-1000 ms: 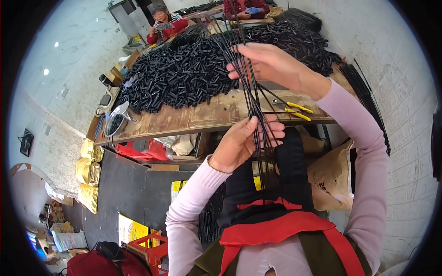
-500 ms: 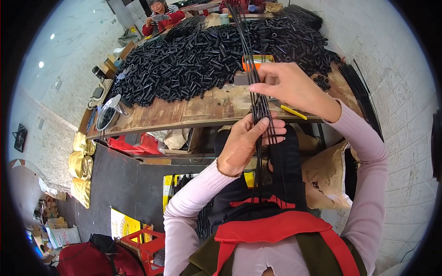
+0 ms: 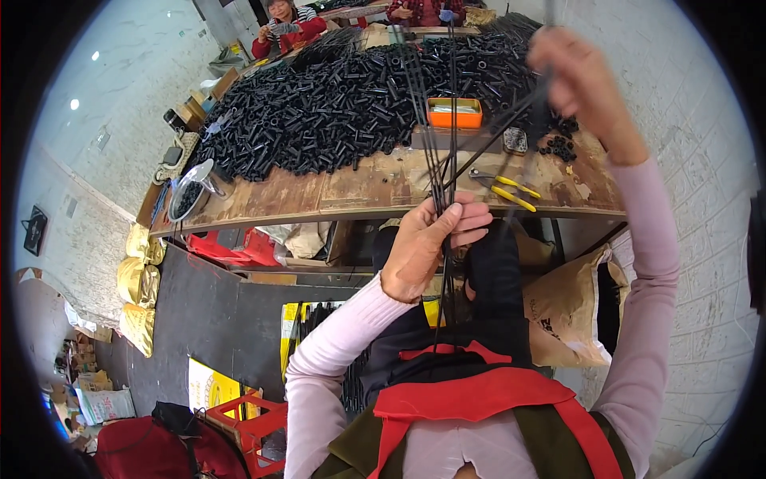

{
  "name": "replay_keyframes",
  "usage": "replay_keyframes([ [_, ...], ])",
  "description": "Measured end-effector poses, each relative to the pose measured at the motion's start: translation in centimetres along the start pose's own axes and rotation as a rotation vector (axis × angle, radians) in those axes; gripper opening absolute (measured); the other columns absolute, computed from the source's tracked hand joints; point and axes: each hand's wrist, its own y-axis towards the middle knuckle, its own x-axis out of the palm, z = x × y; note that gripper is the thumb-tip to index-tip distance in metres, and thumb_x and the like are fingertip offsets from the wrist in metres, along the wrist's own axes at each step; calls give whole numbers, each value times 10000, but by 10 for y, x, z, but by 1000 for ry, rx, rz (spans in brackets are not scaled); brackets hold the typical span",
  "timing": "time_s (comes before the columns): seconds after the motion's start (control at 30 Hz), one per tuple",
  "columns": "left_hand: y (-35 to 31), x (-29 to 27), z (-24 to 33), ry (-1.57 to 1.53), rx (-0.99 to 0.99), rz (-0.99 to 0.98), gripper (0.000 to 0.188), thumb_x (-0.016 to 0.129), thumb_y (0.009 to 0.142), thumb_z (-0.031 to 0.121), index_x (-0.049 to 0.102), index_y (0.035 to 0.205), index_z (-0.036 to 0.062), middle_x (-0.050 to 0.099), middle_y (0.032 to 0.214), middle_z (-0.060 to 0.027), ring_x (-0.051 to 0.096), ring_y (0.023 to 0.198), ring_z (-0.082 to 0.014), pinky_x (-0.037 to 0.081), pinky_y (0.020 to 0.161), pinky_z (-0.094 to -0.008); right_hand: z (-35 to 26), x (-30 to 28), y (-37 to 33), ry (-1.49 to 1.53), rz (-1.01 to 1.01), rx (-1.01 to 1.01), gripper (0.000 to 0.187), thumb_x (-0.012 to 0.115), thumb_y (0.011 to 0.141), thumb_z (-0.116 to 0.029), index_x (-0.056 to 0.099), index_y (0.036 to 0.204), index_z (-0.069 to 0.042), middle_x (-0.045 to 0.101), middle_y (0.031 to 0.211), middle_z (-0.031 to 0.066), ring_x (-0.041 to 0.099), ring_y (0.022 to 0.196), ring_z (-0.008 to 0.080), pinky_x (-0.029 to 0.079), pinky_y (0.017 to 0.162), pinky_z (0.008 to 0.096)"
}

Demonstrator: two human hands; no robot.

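Note:
Several thin black rods point(image 3: 448, 172) stand upright in my left hand point(image 3: 424, 246), which is closed around them over my lap. They fan apart above the fingers, and some lean to the right. My right hand point(image 3: 581, 78) is raised over the right side of the bench and smeared by motion. A dark, blurred rod runs up and down through its fingers. Below it, yellow-handled pliers point(image 3: 511, 191) lie on the bench near an orange box point(image 3: 455, 113).
A large heap of short black tubes point(image 3: 319, 112) covers much of the wooden bench point(image 3: 351, 188). Small black rings point(image 3: 557, 148) lie at the right, a metal scoop point(image 3: 188, 195) at the left. A brown sack point(image 3: 570, 307) stands beside my legs. Two people point(image 3: 281, 30) sit beyond the heap.
My right hand has left the bundle and swung up and right with a dark rod. The rods in my left hand have spread apart, uncovering the orange box and pliers.

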Motion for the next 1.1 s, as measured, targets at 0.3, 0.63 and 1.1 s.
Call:
replay_keyframes([
  [0.3,12,-16,10,-62,47,3,333,405,1051,130,400,1344,-28,597,1220,-238,623,1132,-324,543,956,-436,34,-34,34,206,68,78,239,623,958,-299,639,1017,-69,584,757,-41,344,457,7,285,406,168],
  [0.63,23,-3,41,198,-45,-204,392,416,1050,175,394,1401,1,647,1159,-193,670,1013,-288,565,870,-411,51,73,29,469,-311,146,430,506,1017,-353,501,1325,-54,612,1244,141,595,1166,224,499,960,350],
  [1.1,19,-4,40,-23,-78,-169,421,414,1054,251,427,1331,-66,614,1209,-226,638,1108,-311,529,966,-441,49,84,1,759,-439,369,405,551,983,-125,476,1342,46,607,1252,198,594,1190,301,476,1042,412],
])
